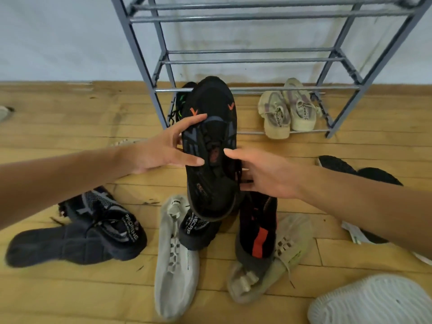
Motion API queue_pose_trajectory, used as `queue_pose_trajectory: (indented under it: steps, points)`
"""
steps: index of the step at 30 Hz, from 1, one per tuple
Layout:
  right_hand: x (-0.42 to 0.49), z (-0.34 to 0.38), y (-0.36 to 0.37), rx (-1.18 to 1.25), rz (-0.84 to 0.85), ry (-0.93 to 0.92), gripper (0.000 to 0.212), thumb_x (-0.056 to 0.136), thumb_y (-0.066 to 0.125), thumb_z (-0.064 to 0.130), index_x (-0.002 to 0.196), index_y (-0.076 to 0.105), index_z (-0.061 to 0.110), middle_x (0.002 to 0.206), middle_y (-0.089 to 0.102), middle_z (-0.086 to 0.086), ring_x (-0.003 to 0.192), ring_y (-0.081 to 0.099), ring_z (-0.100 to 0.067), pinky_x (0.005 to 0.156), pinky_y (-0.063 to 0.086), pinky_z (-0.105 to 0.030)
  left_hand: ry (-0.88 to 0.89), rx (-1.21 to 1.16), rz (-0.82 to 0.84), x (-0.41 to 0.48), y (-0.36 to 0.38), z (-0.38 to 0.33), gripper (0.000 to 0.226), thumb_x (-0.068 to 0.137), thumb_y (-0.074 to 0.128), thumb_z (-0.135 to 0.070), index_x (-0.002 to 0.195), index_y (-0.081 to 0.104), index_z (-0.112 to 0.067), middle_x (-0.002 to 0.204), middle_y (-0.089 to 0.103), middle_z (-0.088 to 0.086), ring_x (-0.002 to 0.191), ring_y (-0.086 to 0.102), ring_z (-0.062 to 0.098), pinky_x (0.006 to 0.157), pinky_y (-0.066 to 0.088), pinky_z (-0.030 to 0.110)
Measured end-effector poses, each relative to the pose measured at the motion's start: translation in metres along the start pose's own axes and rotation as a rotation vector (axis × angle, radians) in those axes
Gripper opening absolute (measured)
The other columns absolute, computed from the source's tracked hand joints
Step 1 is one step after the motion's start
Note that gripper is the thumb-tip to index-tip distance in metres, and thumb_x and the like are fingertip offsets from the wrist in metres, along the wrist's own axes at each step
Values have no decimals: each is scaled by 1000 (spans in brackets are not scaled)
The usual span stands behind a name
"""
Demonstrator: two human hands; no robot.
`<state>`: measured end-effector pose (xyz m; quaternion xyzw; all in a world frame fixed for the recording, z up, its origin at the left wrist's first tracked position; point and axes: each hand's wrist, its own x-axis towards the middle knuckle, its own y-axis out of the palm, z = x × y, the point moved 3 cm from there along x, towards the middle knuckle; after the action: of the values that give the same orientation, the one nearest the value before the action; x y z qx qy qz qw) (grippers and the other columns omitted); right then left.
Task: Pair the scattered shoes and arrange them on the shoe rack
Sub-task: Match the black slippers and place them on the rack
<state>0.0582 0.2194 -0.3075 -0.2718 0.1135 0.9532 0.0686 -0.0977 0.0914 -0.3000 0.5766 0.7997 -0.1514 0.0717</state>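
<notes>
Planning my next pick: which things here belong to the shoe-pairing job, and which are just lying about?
Job: black orange-marked shoe held by left hand and right hand; shoe rack; beige pair on its bottom shelf; dark grey shoe, light grey shoe, black-and-red shoe, beige shoe on floor.
Lying about: unclear white item, far right.

The rack (257, 59) stands at twelve o'clock, a pair (287, 111) on its lowest rails (right end). A shoe (210, 141) is between my left hand (159, 150) and right hand (266, 176); loose shoes (175, 265) lie from four to eight o'clock.
</notes>
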Motion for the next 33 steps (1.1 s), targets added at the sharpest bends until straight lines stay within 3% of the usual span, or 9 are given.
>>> queue_pose_trajectory:
  steps: [7,14,19,23,26,28,29,30,33]
  points:
    - [18,10,55,-38,109,15,38,91,60,21,126,55,33,116,68,7,89,67,-11,77,53,-29,-47,9,-61,-60,-43,21,95,69,81,-8,139,34,-50,138,48,-19,122,55,7,101,47,46]
    - [55,25,112,-156,82,5,44,93,55,17,135,48,32,127,62,5,115,59,-19,105,42,-42,-27,-58,-226,-101,-87,43,97,65,81,-7,140,34,-47,136,49,-15,119,58,12,92,53,44]
    - [68,29,130,-410,54,113,40,95,51,14,135,46,22,128,58,-2,112,57,-18,93,44,-31,-13,-144,-347,-135,-128,59,99,65,82,-3,142,34,-44,137,49,-10,118,60,17,87,56,38]
    - [86,-5,167,-594,65,176,24,92,53,6,114,61,10,110,66,-11,86,58,-17,58,40,-18,-15,-50,-347,-168,-159,74,99,64,83,-8,142,33,-44,138,47,-14,119,57,9,91,54,31]
    - [116,-37,221,-667,145,5,22,89,52,3,74,53,19,80,55,-5,73,49,-16,60,34,-23,-44,-32,-401,-191,-177,94,97,67,81,-2,141,35,-45,138,46,-18,120,56,7,91,54,35]
    - [135,-61,260,-716,184,-89,10,86,52,2,77,49,6,70,47,-5,72,45,-18,67,35,-29,-90,-13,-424,-208,-190,110,96,67,81,-3,140,35,-46,139,45,-17,121,55,9,92,54,36]
    - [142,-72,278,-723,209,-111,4,86,53,4,90,53,2,78,55,-6,79,51,-21,72,42,-31,-120,6,-429,-218,-197,117,96,67,82,-4,140,35,-47,139,44,-16,122,54,9,92,54,35]
    - [148,-84,291,-718,235,-98,18,87,53,6,105,55,2,95,62,-10,92,56,-24,81,47,-35,-151,25,-429,-227,-202,126,96,67,83,-7,139,35,-48,140,43,-16,123,53,10,93,53,35]
    - [161,-109,316,-753,286,-92,43,88,52,10,131,47,6,134,52,-12,125,47,-27,94,43,-33,-213,35,-449,-254,-215,148,96,59,85,-23,136,36,-54,141,44,-13,125,52,13,97,51,41]
